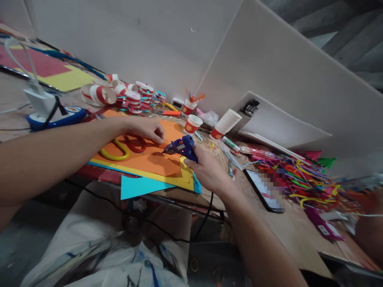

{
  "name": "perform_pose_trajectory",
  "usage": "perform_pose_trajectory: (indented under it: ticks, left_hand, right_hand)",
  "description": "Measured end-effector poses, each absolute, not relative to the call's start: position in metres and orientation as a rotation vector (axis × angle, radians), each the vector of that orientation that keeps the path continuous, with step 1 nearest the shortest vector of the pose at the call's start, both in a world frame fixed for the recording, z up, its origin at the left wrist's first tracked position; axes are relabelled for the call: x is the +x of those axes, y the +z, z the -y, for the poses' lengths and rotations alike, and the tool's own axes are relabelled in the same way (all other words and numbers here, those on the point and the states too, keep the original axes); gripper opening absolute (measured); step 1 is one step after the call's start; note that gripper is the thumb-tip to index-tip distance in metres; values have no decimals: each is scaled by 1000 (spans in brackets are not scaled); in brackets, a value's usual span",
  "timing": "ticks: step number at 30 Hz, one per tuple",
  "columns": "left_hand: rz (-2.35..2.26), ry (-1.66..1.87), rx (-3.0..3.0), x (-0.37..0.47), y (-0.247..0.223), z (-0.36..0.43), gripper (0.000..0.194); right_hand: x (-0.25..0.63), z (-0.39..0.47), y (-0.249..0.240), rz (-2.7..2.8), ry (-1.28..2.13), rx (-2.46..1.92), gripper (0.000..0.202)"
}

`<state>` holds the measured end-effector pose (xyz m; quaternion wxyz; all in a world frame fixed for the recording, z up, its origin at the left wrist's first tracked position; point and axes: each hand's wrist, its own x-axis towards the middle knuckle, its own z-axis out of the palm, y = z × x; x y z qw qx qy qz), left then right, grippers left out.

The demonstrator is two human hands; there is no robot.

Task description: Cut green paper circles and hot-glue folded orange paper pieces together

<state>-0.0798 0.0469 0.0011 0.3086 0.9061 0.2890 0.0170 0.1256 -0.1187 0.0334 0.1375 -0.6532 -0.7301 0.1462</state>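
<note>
A blue hot glue gun [188, 147] is in my right hand [209, 169], which is wrapped round its handle. Its nozzle points left, over a sheet of orange paper [158, 166]. Just beyond the nozzle, my left hand [149, 128] is closed in a pinch above the same sheet. Whatever lies between those fingers is too small or hidden to make out. Scissors with yellow and red handles [115, 157] lie on the paper under my left forearm. Yellow paper [187, 174] and a turquoise piece [142, 188] show beneath the orange sheet, at the table's front edge.
Red-and-white paper rings [103, 95] stand at the back left, beside a blue power strip [56, 117]. A single paper cup [193, 124] and a cup stack [226, 123] are behind the glue gun. Rightward lie a phone [263, 191] and colourful pipe cleaners [302, 177]. A black cord hangs below.
</note>
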Motion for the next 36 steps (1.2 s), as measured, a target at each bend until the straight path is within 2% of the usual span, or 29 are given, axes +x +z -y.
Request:
perform_pose_trajectory:
  ticks: [29, 36]
  left_hand:
    - [-766, 9, 2436, -80, 2, -48, 29]
    - [-741, 10, 2429, -80, 1, -47, 31]
  right_hand:
    - [130, 117, 30, 2099, 445, -1861, 16]
    - [157, 121, 24, 1871, 637, -1778, 21]
